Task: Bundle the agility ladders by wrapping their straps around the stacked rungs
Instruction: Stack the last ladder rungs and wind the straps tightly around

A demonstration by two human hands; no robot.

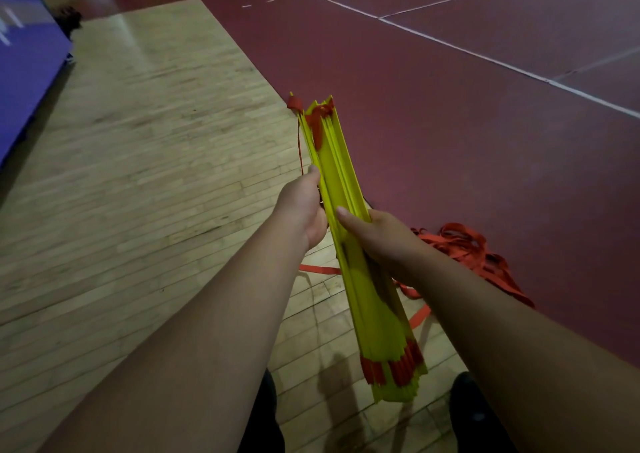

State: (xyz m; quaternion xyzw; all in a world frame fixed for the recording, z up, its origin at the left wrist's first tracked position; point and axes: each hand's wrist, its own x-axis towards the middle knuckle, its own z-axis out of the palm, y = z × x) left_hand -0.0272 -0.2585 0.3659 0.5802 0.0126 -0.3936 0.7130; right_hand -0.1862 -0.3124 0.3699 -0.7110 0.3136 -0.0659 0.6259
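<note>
A smooth purple mat (24, 71) fills the left edge, beside pale wooden strip flooring (138, 175) with a dull sheen. The left hand (304, 206) grips the stack of rungs (337, 161) from its left side, thumb laid along the edge, the other fingers hidden behind. The rungs are flat, narrow yellow plastic slats, held in the air and fanning slightly at both ends, with red webbing loops (391, 369) at the near end. The right hand (377, 237) clasps the stack from the right, thumb pressed across the top face, its fingers hidden underneath. Flat red straps (464, 248) lie in a loose tangle on the floor behind it. The matte maroon court surface (485, 123) carries thin white lines.
</note>
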